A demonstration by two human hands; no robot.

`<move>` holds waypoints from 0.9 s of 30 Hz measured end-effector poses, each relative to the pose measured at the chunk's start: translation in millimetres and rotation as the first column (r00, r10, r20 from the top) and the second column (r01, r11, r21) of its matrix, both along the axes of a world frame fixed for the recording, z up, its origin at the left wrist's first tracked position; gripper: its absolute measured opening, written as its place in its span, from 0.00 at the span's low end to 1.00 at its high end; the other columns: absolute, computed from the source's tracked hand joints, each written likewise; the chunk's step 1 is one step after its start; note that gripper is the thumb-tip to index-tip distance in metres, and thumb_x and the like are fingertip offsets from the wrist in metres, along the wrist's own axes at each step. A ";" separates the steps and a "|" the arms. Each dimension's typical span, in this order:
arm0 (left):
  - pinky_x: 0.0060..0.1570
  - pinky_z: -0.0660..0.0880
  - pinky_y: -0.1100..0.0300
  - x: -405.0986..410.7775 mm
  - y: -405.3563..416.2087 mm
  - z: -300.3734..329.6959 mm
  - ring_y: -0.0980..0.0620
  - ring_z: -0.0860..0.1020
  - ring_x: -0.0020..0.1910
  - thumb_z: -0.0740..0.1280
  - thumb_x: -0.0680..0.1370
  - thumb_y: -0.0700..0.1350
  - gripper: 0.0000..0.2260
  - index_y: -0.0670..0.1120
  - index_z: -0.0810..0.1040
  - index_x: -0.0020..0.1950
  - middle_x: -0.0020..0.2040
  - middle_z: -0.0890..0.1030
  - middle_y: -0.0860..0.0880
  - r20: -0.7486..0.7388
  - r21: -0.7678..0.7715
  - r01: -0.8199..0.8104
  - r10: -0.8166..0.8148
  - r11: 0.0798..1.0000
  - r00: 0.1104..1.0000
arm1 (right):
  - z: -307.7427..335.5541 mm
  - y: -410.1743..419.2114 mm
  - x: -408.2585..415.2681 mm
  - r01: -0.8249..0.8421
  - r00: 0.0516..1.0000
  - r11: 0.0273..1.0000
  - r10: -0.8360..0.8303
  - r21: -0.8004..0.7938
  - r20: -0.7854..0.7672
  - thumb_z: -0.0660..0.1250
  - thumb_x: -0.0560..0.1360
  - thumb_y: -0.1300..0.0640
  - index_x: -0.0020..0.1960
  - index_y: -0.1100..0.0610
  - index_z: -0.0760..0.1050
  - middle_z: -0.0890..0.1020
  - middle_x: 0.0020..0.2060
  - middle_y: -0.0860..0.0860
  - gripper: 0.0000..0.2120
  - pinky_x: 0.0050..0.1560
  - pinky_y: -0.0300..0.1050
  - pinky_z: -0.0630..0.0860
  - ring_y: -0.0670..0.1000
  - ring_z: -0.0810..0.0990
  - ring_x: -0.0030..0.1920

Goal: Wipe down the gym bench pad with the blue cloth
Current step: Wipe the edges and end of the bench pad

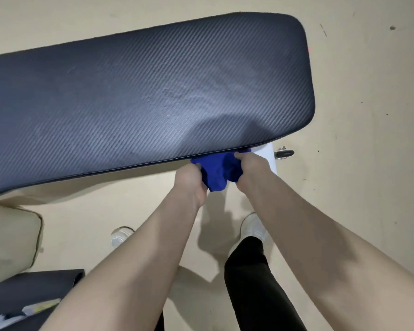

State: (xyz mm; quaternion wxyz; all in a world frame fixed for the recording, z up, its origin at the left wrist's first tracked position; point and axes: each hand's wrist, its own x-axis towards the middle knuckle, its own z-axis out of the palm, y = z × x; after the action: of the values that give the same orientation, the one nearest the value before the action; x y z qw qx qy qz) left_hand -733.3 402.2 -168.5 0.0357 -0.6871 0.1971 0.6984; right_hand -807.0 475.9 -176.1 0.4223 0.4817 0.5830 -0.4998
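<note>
Bare forearms (320, 235), no sleeves; black trousers (256, 283); white shoes (253, 226), L & R.

Scuffed beige floor (368, 91) (bright overhead light), dark pad (22, 290) lower left.

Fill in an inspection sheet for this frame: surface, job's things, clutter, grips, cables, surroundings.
Surface: dark textured gym bench pad, lighter smeared patches near its middle.
Job's things: bunched blue cloth at the pad's near edge, below the top face.
Clutter: small metal fitting on the floor by the pad's right end.
Grips: left hand and right hand both closed on the cloth.
Cables: nothing seen.
Surroundings: beige scuffed floor; second dark pad lower left; white shoes.
</note>
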 end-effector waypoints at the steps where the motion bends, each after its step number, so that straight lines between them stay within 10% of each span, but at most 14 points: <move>1: 0.44 0.73 0.55 -6.0 11.9 -2.9 0.49 0.74 0.39 0.52 0.78 0.31 0.13 0.41 0.73 0.42 0.44 0.76 0.45 -0.046 0.020 -0.026 0.027 0.999 0.999 | -2.0 11.5 -5.9 0.013 0.999 1.000 -0.013 0.002 -0.048 0.63 0.74 0.66 0.45 0.59 0.73 0.74 0.34 0.53 0.03 0.32 0.43 0.75 0.52 0.75 0.31; 10: 0.34 0.65 0.63 -87.3 87.7 9.9 0.55 0.68 0.33 0.56 0.79 0.34 0.14 0.47 0.70 0.37 0.27 0.76 0.52 -0.022 0.059 0.402 -0.401 0.914 0.916 | -20.0 97.4 -78.9 -0.075 0.869 0.974 0.169 0.213 -0.466 0.59 0.71 0.68 0.38 0.64 0.73 0.72 0.32 0.53 0.05 0.38 0.45 0.67 0.52 0.69 0.36; 16: 0.32 0.63 0.65 -107.9 97.5 12.4 0.56 0.66 0.32 0.57 0.75 0.33 0.11 0.44 0.69 0.35 0.34 0.69 0.51 0.007 0.084 0.212 -0.213 0.974 0.977 | -17.5 96.9 -148.4 -0.293 0.606 0.930 0.362 0.225 -0.708 0.59 0.69 0.66 0.40 0.50 0.78 0.78 0.36 0.47 0.14 0.42 0.43 0.70 0.48 0.74 0.38; 21: 0.37 0.65 0.64 -107.4 99.7 9.9 0.53 0.65 0.31 0.52 0.72 0.29 0.14 0.44 0.65 0.31 0.16 0.71 0.54 0.004 0.046 0.139 -0.139 0.989 0.990 | -13.2 87.3 -160.2 -0.326 0.620 0.936 0.319 0.134 -0.717 0.60 0.72 0.62 0.40 0.44 0.75 0.76 0.37 0.47 0.14 0.37 0.40 0.68 0.47 0.71 0.34; 27: 0.41 0.68 0.64 -108.2 97.2 11.0 0.51 0.68 0.36 0.49 0.72 0.27 0.15 0.43 0.64 0.30 0.36 0.68 0.47 0.052 0.000 0.176 -0.175 0.984 0.983 | -3.7 116.5 -114.6 -0.240 0.701 0.971 0.187 0.020 -0.688 0.58 0.73 0.63 0.42 0.45 0.75 0.74 0.39 0.54 0.14 0.37 0.46 0.68 0.54 0.68 0.35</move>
State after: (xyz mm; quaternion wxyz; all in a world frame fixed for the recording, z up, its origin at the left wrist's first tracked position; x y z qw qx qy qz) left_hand -841.5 499.3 -157.5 0.1008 -0.6852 0.2573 0.6739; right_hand -921.5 592.4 -179.8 0.2494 0.1769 0.7309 -0.6101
